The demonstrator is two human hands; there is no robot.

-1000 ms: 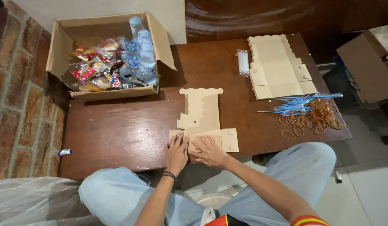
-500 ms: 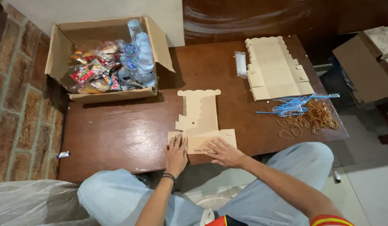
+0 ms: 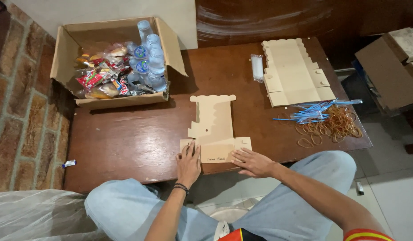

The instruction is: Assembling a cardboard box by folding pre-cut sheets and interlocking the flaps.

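Hands had drawn apart since a second earlier: the right hand (image 3: pixel 253 162) had slid from beside the left hand (image 3: pixel 189 164) out along the near flap, which I judged to be pressing a fold flat. The flat cardboard cutout (image 3: pixel 214 127) lay at lower centre on the wooden table (image 3: pixel 126 143), its near edge under both open palms, fingers spread, gripping nothing. Rubber bands (image 3: pixel 333 127) sat right.

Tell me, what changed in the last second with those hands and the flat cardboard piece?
The right hand slid rightward along the flat cardboard box blank, away from the left hand, which stayed pressing the near edge. Neither gripped or released anything. Snack box, straws and rubber bands stayed put.
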